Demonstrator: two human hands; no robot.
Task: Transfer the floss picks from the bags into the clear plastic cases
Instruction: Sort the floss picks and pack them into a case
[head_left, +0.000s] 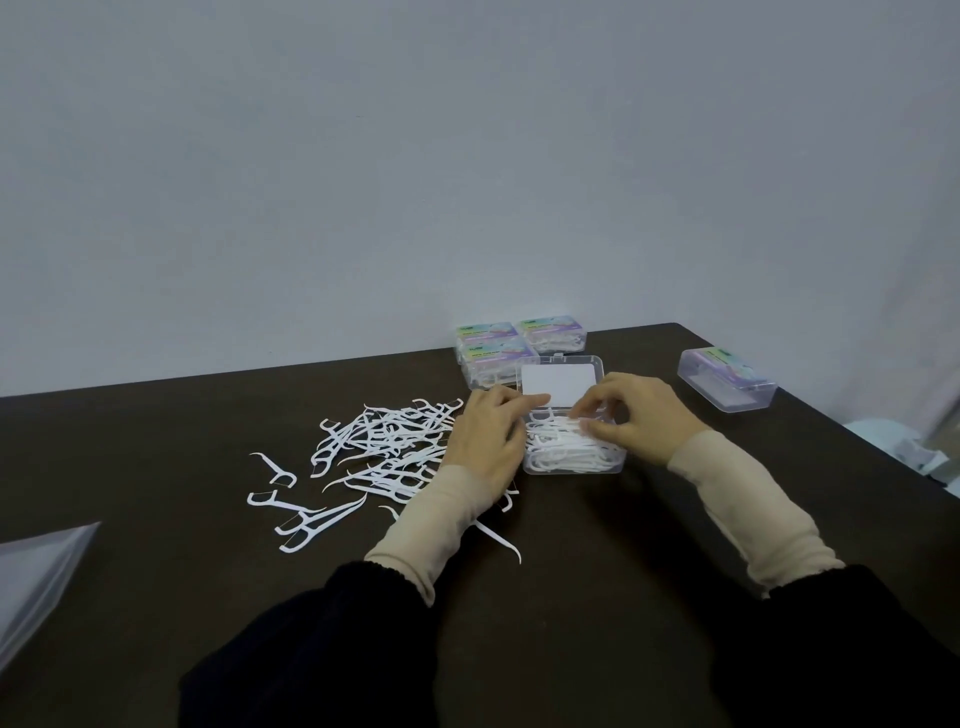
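Taking the open clear case (571, 457) as the landmark: nearest the camera and far to its left, a clear plastic bag (36, 582) lies at the edge of the dark table (597, 597). Between the bag and the case, a loose heap of white floss picks (374, 447) is spread on the table, touching the left wrist. The left hand (488, 441) rests against the case's left wall, fingers curled round its edge near the raised lid (561, 382). The right hand (634, 421) sits over the case, fingertips bent, pressing on the picks packed inside (561, 449). Behind the case, closed labelled cases (514, 345) sit in a group. To its right, well apart, lies another closed case (727, 379).
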